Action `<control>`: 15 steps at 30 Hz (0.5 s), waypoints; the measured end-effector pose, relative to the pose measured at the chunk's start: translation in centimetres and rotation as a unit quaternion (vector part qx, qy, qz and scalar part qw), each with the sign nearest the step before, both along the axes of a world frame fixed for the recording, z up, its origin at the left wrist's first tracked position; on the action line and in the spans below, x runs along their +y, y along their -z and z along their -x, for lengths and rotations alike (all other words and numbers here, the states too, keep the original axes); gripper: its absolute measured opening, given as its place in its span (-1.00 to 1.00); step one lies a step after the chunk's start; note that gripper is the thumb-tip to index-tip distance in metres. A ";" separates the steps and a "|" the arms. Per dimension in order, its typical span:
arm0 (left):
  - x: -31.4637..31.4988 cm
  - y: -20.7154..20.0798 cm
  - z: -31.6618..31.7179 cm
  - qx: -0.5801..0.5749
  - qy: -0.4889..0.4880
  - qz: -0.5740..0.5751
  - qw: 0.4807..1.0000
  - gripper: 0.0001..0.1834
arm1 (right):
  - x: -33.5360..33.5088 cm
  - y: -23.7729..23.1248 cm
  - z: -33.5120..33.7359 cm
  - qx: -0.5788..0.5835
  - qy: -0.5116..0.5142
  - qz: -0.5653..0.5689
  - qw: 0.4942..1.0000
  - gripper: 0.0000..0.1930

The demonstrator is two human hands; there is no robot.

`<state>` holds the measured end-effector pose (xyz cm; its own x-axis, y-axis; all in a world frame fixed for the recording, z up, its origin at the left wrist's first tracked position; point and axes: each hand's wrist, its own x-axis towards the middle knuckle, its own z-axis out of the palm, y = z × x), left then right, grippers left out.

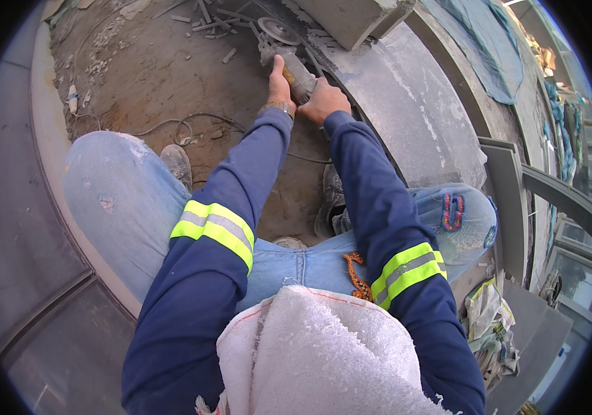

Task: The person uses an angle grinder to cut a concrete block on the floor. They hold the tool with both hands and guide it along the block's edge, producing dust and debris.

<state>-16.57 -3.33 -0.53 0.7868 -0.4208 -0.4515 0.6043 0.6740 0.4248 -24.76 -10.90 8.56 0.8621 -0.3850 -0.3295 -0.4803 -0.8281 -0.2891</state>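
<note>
Both my hands are closed on a dusty angle grinder (301, 77), held out ahead of me, low over the dirt ground. My left hand (280, 88) wraps its body from the left, thumb lying along the top. At the rear end, my right hand (325, 102) grips from the right. The grinder's round disc (279, 31) points away from me, beside the edge of a large grey slab (406, 104). Whether the disc touches the slab, I cannot tell. The undersides of the grinder and my fingertips are partly hidden.
A dark cable (220, 119) loops over the dirt between my feet. Narrow offcut strips (223, 21) lie scattered past the disc. A concrete block (344, 17) sits on the slab's far end. To my left runs a pale kerb (50, 131); bags (489, 311) lie at right.
</note>
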 end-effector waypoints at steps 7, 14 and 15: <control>0.0 0.7 -0.3 -0.006 -0.009 -0.001 1.000 -0.30 | 0.2 -0.1 -0.1 0.006 -0.005 0.008 1.000 -0.15; -0.1 0.5 -0.1 -0.009 -0.010 0.002 1.000 -0.31 | 0.2 -0.3 0.2 0.007 -0.002 0.009 1.000 -0.17; -0.1 0.5 0.0 -0.012 -0.008 0.000 1.000 -0.31 | 0.3 -0.4 0.2 0.007 0.000 0.011 1.000 -0.18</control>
<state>-16.52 -3.38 -0.98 0.8044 -0.4083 -0.4315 0.5827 0.6838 0.4392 -24.96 -10.65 9.01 0.8577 -0.3920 -0.3325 -0.4838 -0.8343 -0.2643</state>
